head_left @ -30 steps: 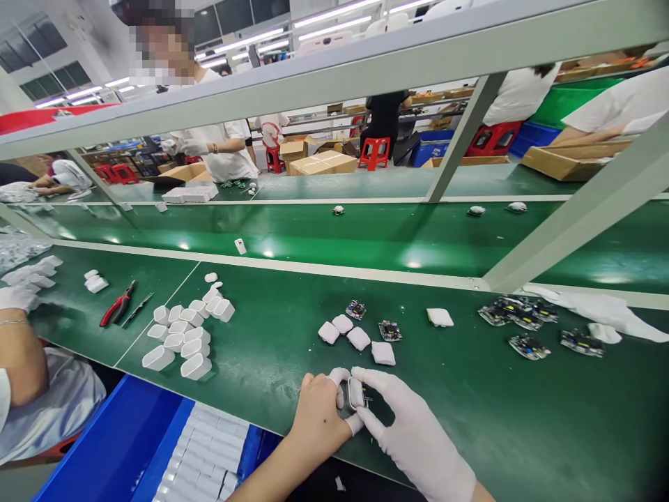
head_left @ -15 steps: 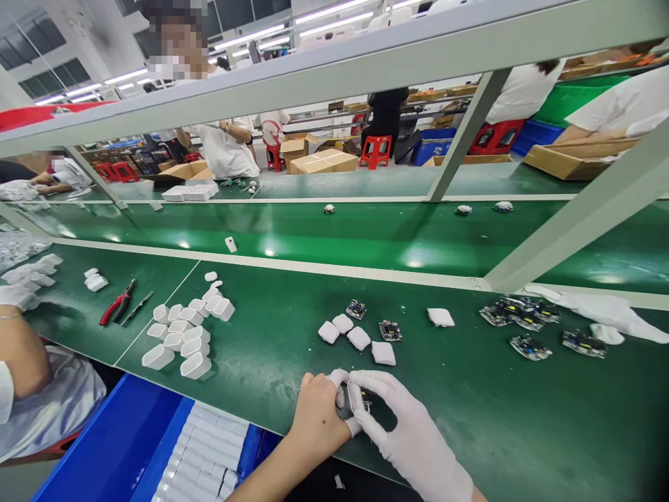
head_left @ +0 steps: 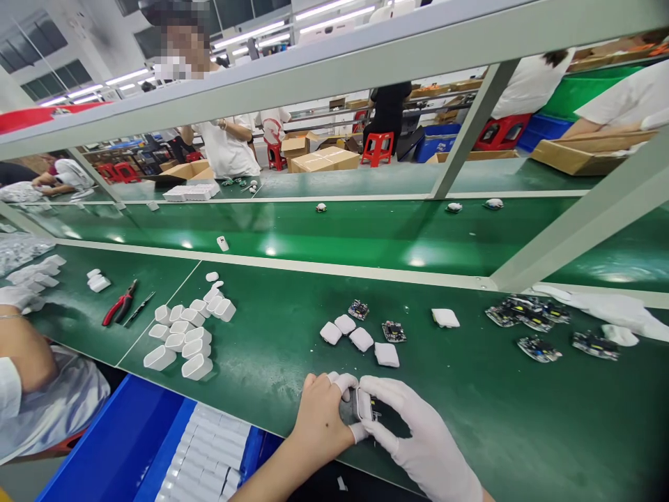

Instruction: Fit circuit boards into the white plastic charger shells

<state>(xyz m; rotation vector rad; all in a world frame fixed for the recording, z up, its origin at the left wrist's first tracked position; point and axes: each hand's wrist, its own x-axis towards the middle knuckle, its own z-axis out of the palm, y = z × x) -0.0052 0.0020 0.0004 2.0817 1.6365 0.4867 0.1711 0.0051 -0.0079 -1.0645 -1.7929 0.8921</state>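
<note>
My left hand, bare but with white finger cots, and my gloved right hand are both closed around a small white charger housing at the near edge of the green bench. A dark circuit board seems to sit in the housing's open side. Just beyond the hands lie several white caps and two loose circuit boards. A cluster of empty white housings lies to the left.
Red pliers lie at far left. A blue bin with rows of white parts sits below the bench edge. More circuit boards and a co-worker's gloved hand are at right. A conveyor belt carries small parts.
The small parts on the conveyor have drifted left. My hands stay together on the housing, with the fingers shifting only slightly.
</note>
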